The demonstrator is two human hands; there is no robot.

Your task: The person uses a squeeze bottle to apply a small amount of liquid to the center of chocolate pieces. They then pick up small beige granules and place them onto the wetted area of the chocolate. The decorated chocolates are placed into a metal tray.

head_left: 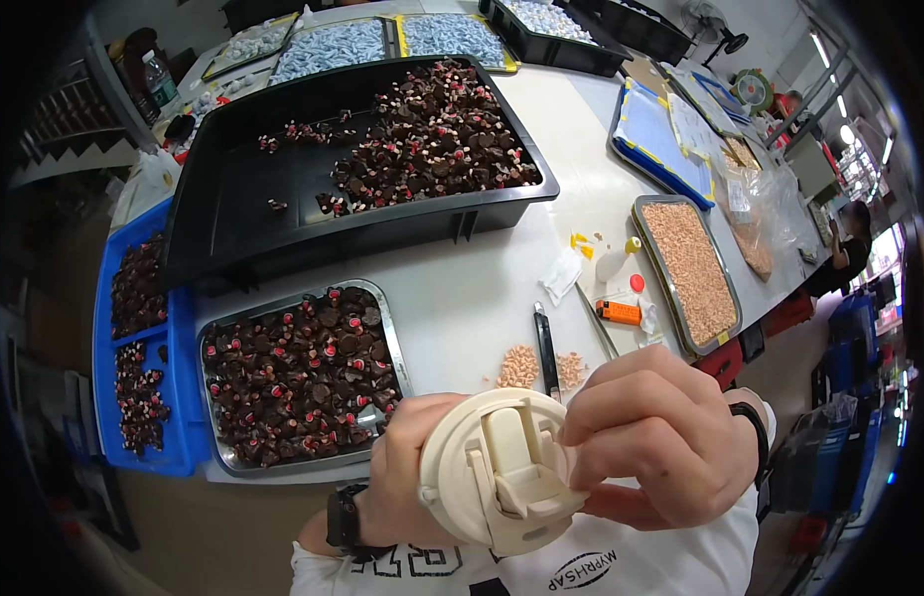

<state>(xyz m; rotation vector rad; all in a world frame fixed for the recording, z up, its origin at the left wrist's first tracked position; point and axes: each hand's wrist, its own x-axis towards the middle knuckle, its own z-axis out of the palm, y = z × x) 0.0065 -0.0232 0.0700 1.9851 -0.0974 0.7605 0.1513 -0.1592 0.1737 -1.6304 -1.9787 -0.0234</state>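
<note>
A cream drinking cup [452,517] with a flip-top lid is held close in front of me, lid facing up. My left hand [407,467] is closed around its left side, with most fingers hidden behind the cup. My right hand [665,437] has its fingers curled and pressed against the right edge of the lid, beside the flap [536,487]. Beyond the cup, on the white table, lie small piles of peach-coloured pieces [518,367] and a dark-handled slim tool [546,348].
A metal tray [390,333] of small dark brown pieces sits left, beside a blue bin [189,437]. A large black tray [243,233] stands behind. To the right are a tray of peach bits [692,268], an orange box [619,312] and a small bottle [613,263].
</note>
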